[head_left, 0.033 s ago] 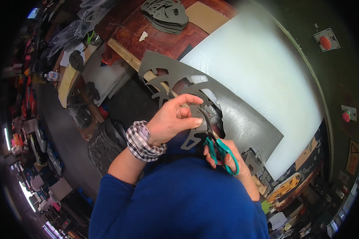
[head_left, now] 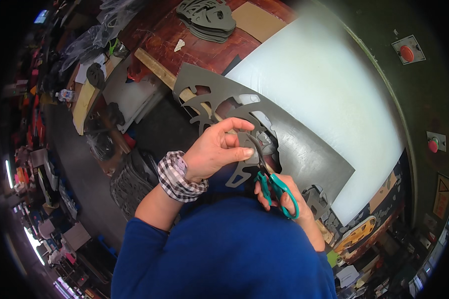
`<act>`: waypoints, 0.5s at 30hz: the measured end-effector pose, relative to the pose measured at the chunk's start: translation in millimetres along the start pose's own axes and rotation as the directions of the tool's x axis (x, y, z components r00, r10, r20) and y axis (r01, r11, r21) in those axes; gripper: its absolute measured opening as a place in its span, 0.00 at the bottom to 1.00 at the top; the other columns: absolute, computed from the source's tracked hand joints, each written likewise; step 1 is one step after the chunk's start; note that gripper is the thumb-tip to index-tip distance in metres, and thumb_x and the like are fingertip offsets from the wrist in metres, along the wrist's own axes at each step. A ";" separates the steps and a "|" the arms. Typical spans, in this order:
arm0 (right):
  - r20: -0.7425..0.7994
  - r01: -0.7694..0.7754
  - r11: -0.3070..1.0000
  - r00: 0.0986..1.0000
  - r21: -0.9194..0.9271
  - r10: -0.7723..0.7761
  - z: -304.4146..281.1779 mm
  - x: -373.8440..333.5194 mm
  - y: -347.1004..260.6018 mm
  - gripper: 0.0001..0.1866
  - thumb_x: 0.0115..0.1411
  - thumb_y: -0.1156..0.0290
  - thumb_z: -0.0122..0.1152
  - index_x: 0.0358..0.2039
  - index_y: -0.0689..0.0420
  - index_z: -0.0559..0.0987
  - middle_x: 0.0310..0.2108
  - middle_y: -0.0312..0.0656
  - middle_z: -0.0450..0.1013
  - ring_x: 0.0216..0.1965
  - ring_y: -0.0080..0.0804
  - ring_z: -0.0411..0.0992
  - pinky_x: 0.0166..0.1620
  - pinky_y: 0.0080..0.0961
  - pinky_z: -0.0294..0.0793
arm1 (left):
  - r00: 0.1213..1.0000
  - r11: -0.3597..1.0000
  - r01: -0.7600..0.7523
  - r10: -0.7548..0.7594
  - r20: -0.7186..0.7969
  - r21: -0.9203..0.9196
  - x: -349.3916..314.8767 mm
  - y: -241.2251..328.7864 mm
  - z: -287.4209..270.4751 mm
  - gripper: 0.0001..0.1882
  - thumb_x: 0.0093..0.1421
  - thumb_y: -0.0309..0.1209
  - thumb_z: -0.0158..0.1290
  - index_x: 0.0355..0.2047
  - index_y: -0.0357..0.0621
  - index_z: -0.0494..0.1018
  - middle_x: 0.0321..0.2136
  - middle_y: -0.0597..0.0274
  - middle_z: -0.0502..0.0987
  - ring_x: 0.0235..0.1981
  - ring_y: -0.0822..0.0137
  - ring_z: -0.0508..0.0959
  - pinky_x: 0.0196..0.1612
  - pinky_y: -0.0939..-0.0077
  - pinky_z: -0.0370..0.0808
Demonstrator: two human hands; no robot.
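Blue cloth (head_left: 224,249), nearest, covers your torso and upper arms. Your right hand (head_left: 291,191) has its fingers curled around the teal-handled scissors (head_left: 276,180), blades pointing up and left at the cut-out edge of the grey sheet (head_left: 309,154). Your left hand (head_left: 212,150), checked band (head_left: 177,177) at its wrist, pinches a part of that edge between thumb and fingers, beside the blades. Blade gap: cannot tell. Sheet lies partly over a white board (head_left: 329,89). Farther: stacked grey cut-outs (head_left: 207,20) on a red tabletop (head_left: 154,36).
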State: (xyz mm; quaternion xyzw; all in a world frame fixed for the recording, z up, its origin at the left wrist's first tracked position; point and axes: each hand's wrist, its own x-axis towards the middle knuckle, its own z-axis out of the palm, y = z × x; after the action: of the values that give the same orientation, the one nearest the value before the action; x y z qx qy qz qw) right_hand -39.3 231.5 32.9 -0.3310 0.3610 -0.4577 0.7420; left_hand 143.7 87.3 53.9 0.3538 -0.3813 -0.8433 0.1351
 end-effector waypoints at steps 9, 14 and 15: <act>0.008 -0.032 0.997 0.999 -0.075 0.033 -4.3 0.4 1.1 0.35 0.53 0.36 0.56 0.34 0.63 0.72 0.19 0.36 0.68 0.19 0.20 0.66 0.24 0.17 0.63 | 0.998 1.000 0.024 -0.024 0.060 -0.010 0.5 0.6 -4.0 0.23 0.59 0.19 0.54 0.54 0.36 0.61 0.39 0.61 0.78 0.37 0.78 0.77 0.41 0.84 0.74; -0.018 -0.027 0.999 0.999 -0.044 0.026 -6.0 -0.5 5.3 0.32 0.53 0.39 0.60 0.31 0.62 0.72 0.17 0.34 0.67 0.16 0.17 0.64 0.20 0.15 0.60 | 0.997 0.999 0.035 -0.037 0.068 0.035 2.3 -0.9 -8.8 0.23 0.60 0.19 0.53 0.54 0.36 0.61 0.41 0.60 0.77 0.39 0.78 0.77 0.43 0.84 0.75; -0.025 -0.028 0.999 0.999 -0.035 0.027 -6.2 -0.6 5.7 0.31 0.53 0.40 0.61 0.31 0.62 0.72 0.17 0.33 0.67 0.16 0.16 0.64 0.19 0.14 0.60 | 0.997 0.999 0.032 -0.035 0.070 0.040 2.7 -1.2 -9.4 0.23 0.60 0.19 0.53 0.54 0.36 0.61 0.41 0.60 0.77 0.39 0.77 0.77 0.43 0.84 0.75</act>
State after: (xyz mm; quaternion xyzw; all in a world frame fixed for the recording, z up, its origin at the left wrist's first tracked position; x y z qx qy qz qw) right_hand -42.1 233.1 25.1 -0.3335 0.3826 -0.4451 0.7378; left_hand 148.3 81.6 47.4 0.3325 -0.3961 -0.8500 0.1004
